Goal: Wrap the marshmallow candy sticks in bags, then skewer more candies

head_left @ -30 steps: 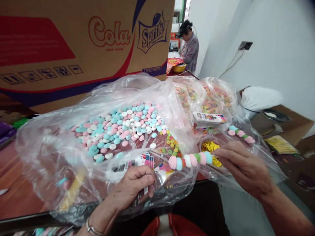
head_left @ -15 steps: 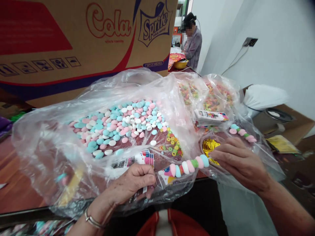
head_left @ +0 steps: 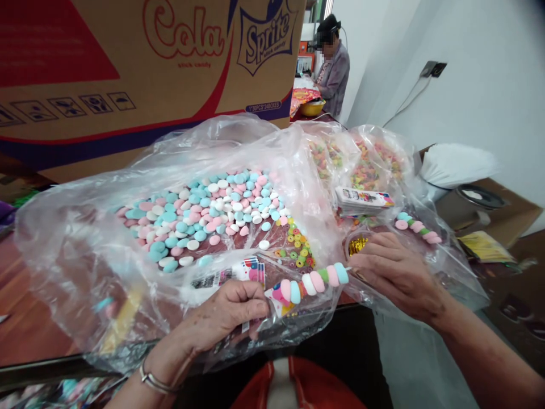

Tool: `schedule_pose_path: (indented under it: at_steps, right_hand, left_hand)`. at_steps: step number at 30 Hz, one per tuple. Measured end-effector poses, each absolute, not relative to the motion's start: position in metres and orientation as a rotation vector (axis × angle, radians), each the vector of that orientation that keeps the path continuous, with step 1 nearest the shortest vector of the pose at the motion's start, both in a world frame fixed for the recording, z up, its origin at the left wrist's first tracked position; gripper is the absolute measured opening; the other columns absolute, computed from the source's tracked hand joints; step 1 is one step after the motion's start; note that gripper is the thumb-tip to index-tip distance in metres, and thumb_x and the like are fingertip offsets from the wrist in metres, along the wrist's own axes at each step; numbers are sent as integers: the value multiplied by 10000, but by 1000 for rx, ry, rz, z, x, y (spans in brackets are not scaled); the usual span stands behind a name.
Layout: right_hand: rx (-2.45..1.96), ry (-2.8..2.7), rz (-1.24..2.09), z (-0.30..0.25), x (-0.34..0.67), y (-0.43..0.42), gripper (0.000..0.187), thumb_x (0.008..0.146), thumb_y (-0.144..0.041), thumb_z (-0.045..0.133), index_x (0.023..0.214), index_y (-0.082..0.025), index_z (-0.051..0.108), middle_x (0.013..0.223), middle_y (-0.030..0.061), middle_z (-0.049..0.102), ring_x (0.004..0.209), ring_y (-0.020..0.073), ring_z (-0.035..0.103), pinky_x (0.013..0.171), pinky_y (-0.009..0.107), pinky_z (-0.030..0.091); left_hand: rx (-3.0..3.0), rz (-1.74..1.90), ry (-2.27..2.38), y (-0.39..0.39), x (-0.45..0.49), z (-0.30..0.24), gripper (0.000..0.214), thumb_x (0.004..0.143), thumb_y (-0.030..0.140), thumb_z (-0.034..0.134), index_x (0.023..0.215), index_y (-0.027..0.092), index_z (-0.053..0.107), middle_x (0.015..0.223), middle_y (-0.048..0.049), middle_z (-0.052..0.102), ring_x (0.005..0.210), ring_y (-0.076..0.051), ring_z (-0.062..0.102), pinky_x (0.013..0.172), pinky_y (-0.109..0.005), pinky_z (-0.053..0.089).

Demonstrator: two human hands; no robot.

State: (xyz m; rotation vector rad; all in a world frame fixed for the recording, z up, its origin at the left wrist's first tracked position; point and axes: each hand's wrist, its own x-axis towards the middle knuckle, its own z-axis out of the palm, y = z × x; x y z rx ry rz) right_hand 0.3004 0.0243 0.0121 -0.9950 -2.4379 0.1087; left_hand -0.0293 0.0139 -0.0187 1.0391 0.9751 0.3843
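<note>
My left hand (head_left: 240, 304) is closed on the printed-card end of a candy skewer (head_left: 314, 284), a row of pink, blue, white and green soft candies, tilted up to the right. My right hand (head_left: 395, 272) is closed at its blue end, with the fingertips pinching a thin, pale tip there. Just behind those fingers, gold twist ties (head_left: 356, 246) sit in a round container, partly hidden by the hand. Printed cards (head_left: 232, 274) lie under the clear plastic beyond my left hand. Another candy skewer (head_left: 418, 228) rests to the right.
A clear plastic bag (head_left: 97, 210) spreads over the table, holding loose pastel candies (head_left: 204, 207) and small ring candies (head_left: 301, 250). Bags of ring candies (head_left: 368, 159) and a card stack (head_left: 364, 200) stand behind. A large carton (head_left: 179, 85) blocks the back left. Another person (head_left: 334, 71) works farther off.
My right hand has moved left, and its fingertips now meet at the skewer's blue end. The skewer has shifted slightly left and tilts up more. My left hand keeps its hold.
</note>
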Motion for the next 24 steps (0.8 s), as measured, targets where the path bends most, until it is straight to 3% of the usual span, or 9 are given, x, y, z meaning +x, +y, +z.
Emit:
schedule_pose_path:
  at_steps: [9,24]
  right_hand:
    - [-907,-2466,89,14,299,30,207,960,-243,453,971,-210,656,815,39,641,784,181,523,755,352,370]
    - [-870,-2409,240,4,280,30,192,959,-192,446,982,-195,637,814,40,629,815,192,501,794,376,363]
  left_hand:
    - [1007,436,958,12,-31,-23,394,765,504,679,631,162,533,471,26,559,333,-34,281,340,-178,120]
    - [1116,185,899,13,-30,-12,229,776,360,662,707,158,579,529,45,551,466,-80,388,467,-203,262]
